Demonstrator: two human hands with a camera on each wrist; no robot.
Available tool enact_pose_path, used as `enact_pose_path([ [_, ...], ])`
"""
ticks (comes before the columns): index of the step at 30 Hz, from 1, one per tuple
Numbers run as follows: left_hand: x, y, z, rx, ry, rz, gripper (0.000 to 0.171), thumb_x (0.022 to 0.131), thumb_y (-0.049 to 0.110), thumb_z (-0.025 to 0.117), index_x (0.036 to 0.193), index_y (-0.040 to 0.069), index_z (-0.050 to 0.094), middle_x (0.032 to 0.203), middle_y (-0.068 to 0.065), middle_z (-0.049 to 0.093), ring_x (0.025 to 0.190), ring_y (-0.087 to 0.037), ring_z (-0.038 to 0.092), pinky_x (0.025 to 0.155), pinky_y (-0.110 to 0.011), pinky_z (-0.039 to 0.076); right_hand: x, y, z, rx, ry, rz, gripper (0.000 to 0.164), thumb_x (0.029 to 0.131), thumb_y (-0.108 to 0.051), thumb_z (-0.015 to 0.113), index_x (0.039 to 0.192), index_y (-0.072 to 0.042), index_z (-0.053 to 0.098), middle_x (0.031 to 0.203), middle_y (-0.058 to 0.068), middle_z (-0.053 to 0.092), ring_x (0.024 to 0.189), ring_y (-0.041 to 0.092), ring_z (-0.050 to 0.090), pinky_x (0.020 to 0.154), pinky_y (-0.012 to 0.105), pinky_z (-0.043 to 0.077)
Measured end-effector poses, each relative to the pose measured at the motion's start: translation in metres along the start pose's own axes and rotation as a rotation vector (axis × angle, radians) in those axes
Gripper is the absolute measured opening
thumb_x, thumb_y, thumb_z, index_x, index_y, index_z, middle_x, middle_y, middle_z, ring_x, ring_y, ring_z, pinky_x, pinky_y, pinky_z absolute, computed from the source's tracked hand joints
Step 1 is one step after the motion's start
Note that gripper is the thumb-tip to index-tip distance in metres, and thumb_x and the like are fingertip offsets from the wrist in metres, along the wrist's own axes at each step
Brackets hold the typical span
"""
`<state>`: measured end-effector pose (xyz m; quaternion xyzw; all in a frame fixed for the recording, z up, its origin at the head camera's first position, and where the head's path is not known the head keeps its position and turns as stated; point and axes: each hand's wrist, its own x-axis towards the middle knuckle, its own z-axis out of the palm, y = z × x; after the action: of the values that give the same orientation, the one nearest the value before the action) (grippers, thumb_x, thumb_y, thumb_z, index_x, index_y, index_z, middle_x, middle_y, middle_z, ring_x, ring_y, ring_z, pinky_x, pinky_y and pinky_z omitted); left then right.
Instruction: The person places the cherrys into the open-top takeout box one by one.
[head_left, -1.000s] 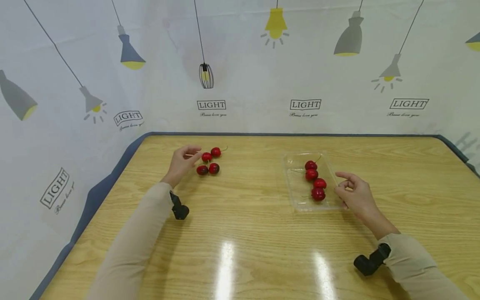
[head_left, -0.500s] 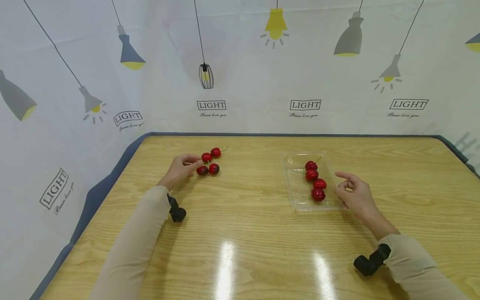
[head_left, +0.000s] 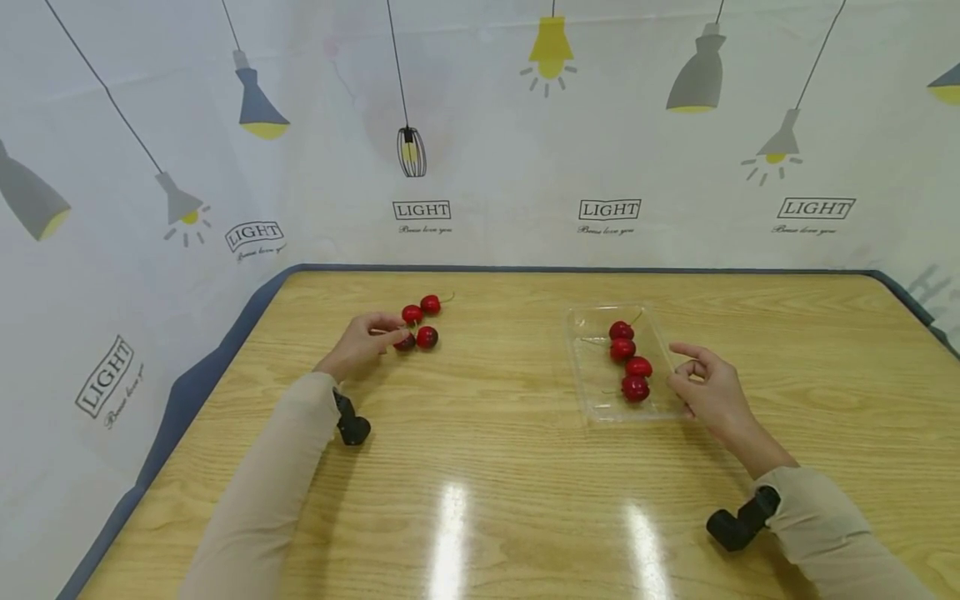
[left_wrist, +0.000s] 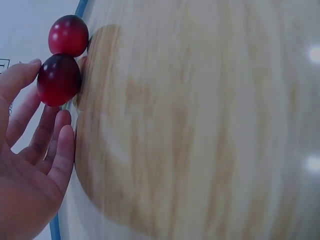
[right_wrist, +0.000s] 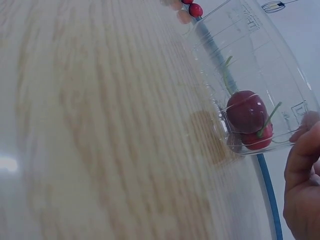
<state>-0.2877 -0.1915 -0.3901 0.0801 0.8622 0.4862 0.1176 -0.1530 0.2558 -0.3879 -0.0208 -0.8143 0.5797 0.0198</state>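
Observation:
My left hand (head_left: 363, 340) is at a loose group of several red cherries on the table's left side. Thumb and index finger pinch the nearest dark cherry (left_wrist: 59, 81), partly hidden behind the thumb in the head view. Right beside it lies another dark cherry (head_left: 427, 337). Just behind are two brighter cherries, one (head_left: 412, 314) close to my fingertips and one (head_left: 431, 304) with a green stem. On the right, my right hand (head_left: 712, 392) pinches the right rim of a clear plastic tray (head_left: 576, 367). Several stemmed cherries (head_left: 622, 350) lie in a row inside it.
The wooden table (head_left: 480, 450) has a dark blue edge (head_left: 480, 268) at the back. Behind hangs a white cloth (head_left: 495, 125) printed with lamps. Bare wood separates the loose cherries from the tray.
My left hand has come down and slightly nearer to me, from beside the back cherries to the nearest dark one, and its thumb has closed over it. My right hand and the tray stay put.

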Motion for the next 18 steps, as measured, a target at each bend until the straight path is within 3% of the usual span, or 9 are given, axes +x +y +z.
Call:
enact_pose_path([
  [9,-0.0044,0.0013,-0.0007,0.037,-0.038,-0.006,0.035,0.086,0.025,0.058,0.113,0.002,0.055,0.114,-0.013,0.053,0.1,-0.025,0.048,0.079,-0.033,0.043,0.0002,-0.0004,0.0005,0.013,0.0,0.0,0.051,0.082,0.003,0.047,0.131,0.007,0.031,0.072,-0.003,0.044,0.045,0.004,0.038,0.038,0.023,0.039],
  [18,-0.0066,0.0025,-0.0007,0.067,-0.067,-0.003,0.033,0.086,0.029,0.059,0.108,0.005,0.058,0.108,-0.008,0.056,0.097,-0.022,0.048,0.078,-0.031,0.039,0.0004,0.0005,-0.0003,0.031,-0.008,-0.003,0.051,0.083,0.003,0.048,0.131,0.007,0.031,0.07,-0.005,0.045,0.044,0.004,0.038,0.037,0.023,0.038],
])
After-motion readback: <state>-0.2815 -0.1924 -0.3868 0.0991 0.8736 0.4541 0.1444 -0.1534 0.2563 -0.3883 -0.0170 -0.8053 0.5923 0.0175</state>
